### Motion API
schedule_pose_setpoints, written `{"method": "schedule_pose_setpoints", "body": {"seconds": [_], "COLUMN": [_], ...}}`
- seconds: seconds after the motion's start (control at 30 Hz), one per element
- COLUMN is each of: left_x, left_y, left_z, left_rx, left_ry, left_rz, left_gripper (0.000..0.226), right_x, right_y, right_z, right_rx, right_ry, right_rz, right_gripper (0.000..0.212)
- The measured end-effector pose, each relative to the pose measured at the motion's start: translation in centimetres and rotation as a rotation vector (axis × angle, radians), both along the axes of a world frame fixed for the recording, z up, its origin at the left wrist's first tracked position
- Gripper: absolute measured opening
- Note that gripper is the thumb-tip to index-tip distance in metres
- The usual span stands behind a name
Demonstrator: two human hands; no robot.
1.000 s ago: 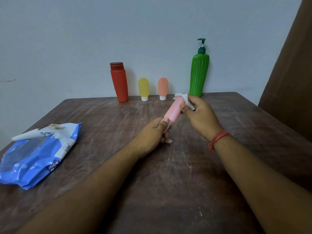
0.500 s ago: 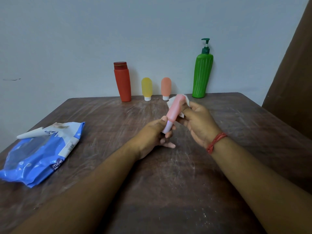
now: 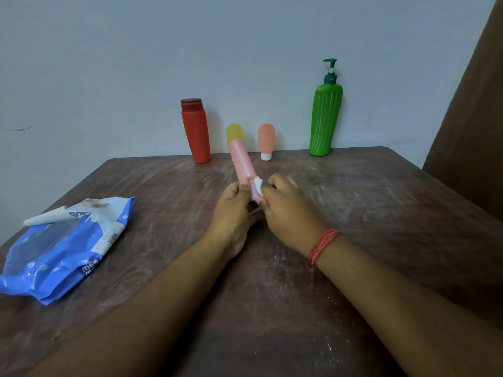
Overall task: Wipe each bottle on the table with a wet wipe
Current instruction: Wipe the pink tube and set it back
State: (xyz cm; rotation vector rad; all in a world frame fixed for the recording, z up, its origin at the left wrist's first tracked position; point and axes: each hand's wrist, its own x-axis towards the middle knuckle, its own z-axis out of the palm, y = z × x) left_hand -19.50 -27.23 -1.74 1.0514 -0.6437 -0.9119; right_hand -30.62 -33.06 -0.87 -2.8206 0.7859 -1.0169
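Now, from the head view, a pink bottle [image 3: 242, 164] is held up over the middle of the table [image 3: 381, 202], its top tipped toward 11 o'clock. Its lower end is gripped by the left hand [image 3: 234, 210]. A white wipe [image 3: 258, 186] is pinched against the bottle's bottom end by the right hand [image 3: 285, 210]. At 12 o'clock by the wall are stood a red bottle [image 3: 195, 130], a yellow bottle [image 3: 234, 133], an orange bottle [image 3: 266, 140] and a green pump bottle [image 3: 325, 118]. At 9 o'clock a blue wipe pack [image 3: 62, 246] is laid flat.
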Motion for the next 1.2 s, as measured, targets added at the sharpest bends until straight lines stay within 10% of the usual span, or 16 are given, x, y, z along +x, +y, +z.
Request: {"method": "schedule_pose_setpoints", "body": {"seconds": [0.47, 0.87, 1.2], "left_x": [0.1, 0.6, 0.9], "left_y": [0.1, 0.0, 0.1], "left_z": [0.4, 0.2, 0.2], "left_rx": [-0.175, -0.113, -0.151], "left_ry": [0.038, -0.084, -0.081], "left_rz": [-0.072, 0.037, 0.002], "left_gripper": [0.038, 0.024, 0.012], "right_x": [-0.3, -1.2, -0.5], "right_y": [-0.4, -0.4, -0.7], "right_z": [0.6, 1.5, 1.0], "right_rx": [0.663, -0.114, 0.099], "right_ry": [-0.455, -0.186, -0.259], "right_rz": [0.144, 0.035, 0.043], "right_gripper": [0.021, 0.016, 0.022]}}
